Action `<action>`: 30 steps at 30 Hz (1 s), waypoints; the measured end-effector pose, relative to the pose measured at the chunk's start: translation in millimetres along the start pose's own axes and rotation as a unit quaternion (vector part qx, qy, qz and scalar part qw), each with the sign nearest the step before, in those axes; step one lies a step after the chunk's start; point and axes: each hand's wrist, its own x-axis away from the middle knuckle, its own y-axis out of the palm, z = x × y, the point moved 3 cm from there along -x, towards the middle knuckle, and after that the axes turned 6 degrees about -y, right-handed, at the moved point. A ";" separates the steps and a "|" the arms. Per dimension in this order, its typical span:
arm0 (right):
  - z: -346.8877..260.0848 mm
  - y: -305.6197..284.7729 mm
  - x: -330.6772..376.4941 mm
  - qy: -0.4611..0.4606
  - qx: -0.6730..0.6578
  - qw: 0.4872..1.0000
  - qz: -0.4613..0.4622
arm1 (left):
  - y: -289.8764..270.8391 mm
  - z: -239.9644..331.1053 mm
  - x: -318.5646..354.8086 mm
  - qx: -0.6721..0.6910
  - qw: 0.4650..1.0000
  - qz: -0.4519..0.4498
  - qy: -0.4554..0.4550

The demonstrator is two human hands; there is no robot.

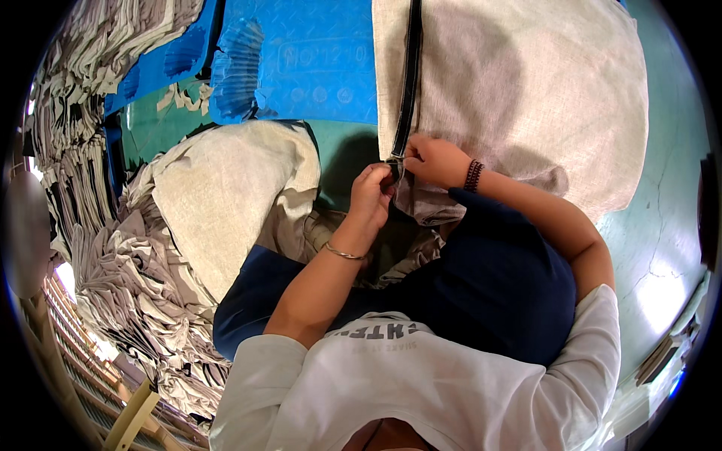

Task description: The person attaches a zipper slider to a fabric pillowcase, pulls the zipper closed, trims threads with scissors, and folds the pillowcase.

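Note:
A large beige cloth piece (pixel 526 90) lies spread over the right side, with a black strip with pale edge stitching (pixel 409 75) running down near its left edge. At the lower end of that strip my two hands come close together. My left hand (pixel 370 197) is closed, its fingertips pinching the dark end of the strip. Just to the right, my right hand (pixel 438 161) has its fingers closed on the cloth beside the strip. Exactly what lies between the fingertips is too small to make out. Below the hands the cloth hangs in folds toward my lap.
Another beige cloth piece (pixel 218 188) drapes to the left of my legs. Tall piles of folded beige and black cloth (pixel 143 301) line the left side. Blue plastic sheeting (pixel 308 60) covers part of the green floor (pixel 662 188). Small cloth scraps (pixel 184 99) lie near the sheeting.

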 end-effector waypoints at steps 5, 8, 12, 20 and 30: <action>-8.4 -1.3 -3.7 0.015 0.018 1.000 -0.015 | 2.2 -0.1 4.6 0.006 1.000 0.002 -0.015; -7.6 -0.7 -4.6 0.018 0.021 0.999 -0.025 | 4.7 -0.2 7.0 -0.002 1.000 0.004 -0.013; -3.9 0.0 -4.1 -0.001 -0.006 1.000 0.002 | -1.9 -4.0 5.1 -0.013 1.000 0.014 -0.009; 14.8 -25.3 8.0 0.010 -0.378 0.915 0.143 | -81.9 -15.4 -21.5 -0.067 0.968 0.239 -0.047; 22.0 -48.6 8.6 0.008 -0.288 0.930 0.229 | 18.0 39.2 -6.2 -0.186 0.933 0.023 0.308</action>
